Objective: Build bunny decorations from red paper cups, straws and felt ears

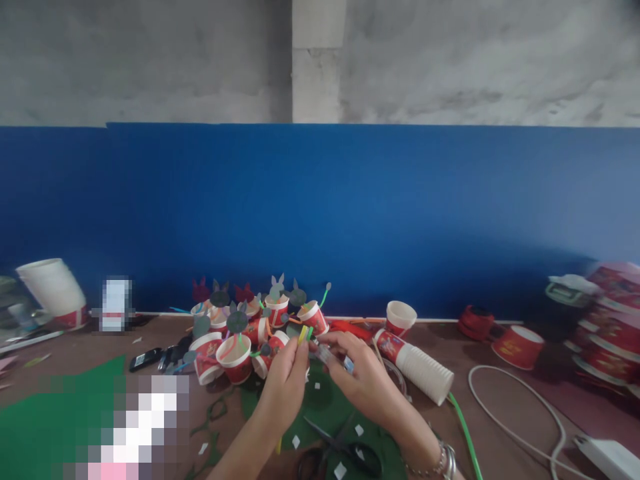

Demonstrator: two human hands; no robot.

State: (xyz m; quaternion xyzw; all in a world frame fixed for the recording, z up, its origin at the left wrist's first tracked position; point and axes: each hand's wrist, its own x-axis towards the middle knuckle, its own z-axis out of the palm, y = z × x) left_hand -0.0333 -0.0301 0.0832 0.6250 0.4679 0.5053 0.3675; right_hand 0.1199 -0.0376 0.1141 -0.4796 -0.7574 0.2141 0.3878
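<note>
A blue board point(320, 220) stands along the back of the brown desk point(500, 427). A green sheet point(60, 413) lies at the near left. Behind the hands sits a crowd of red paper cups point(235, 357) with straws and grey cut-out ears. A stack of white cups point(423, 370) lies on its side to the right, and a white cable point(520, 407) loops beyond it.

The left hand point(286, 387) is raised over the desk with its fingers pinched shut on a yellow-green straw point(303, 333), the tip showing just above the fingertips. The right hand point(363, 380) meets it from the side, its fingers closed around a small clear tube point(327, 353) whose end touches or nearly touches the straw; what the tube is cannot be told. Black scissors point(345, 450) lie open on dark green felt just below the wrists, among small white paper squares point(296, 441).

The risks, as I judge them: the hands work right beside the crowded cups, so a nudge of the knuckles could tip the nearest ones. The straw is held only by its end and could slip or bend under the tube's push. A dropped wrist could land on the open scissors.
</note>
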